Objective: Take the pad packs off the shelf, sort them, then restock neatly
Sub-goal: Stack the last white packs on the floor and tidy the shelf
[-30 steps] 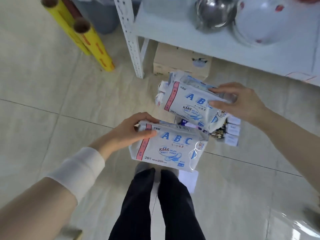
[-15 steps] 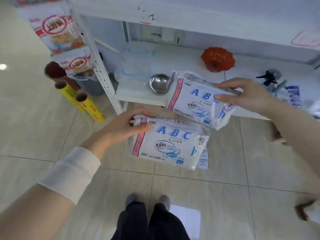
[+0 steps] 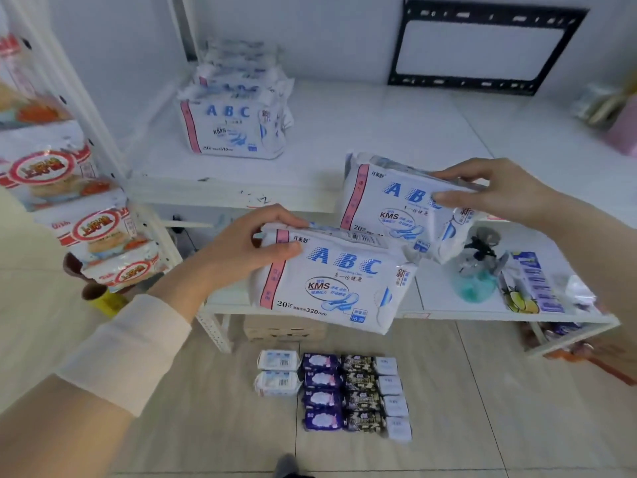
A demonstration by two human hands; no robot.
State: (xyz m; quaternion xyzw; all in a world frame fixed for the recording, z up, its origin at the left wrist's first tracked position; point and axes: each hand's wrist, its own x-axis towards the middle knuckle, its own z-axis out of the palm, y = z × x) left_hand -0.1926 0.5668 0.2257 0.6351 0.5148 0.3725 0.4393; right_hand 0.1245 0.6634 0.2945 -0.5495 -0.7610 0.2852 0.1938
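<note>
Your left hand point(image 3: 241, 250) gripped a white pack point(image 3: 337, 281) by its left end, thumb pressed on the printed face and fingers curled over the top edge. Your right hand point(image 3: 496, 194) pinched a second white pack point(image 3: 396, 208) near its upper right corner, thumb on the face and fingers over the top edge. Both packs faced you, and the one in your right hand was higher and farther out than the one in your left. Their near corners overlapped in the view, but you could not tell whether they touched.

Beyond your left hand, a stack of matching packs point(image 3: 234, 129) stood at the back left of the upper shelf point(image 3: 379, 125). Below both hands, small packs point(image 3: 322, 398) lay on the floor point(image 3: 482, 391) in tidy columns of white, purple, dark patterned and white again. Snack bags point(image 3: 48, 170) hung to the left of your left hand. Under your right hand, a blurred greenish bottle point(image 3: 477, 270) sat on the lower shelf point(image 3: 441, 301).
</note>
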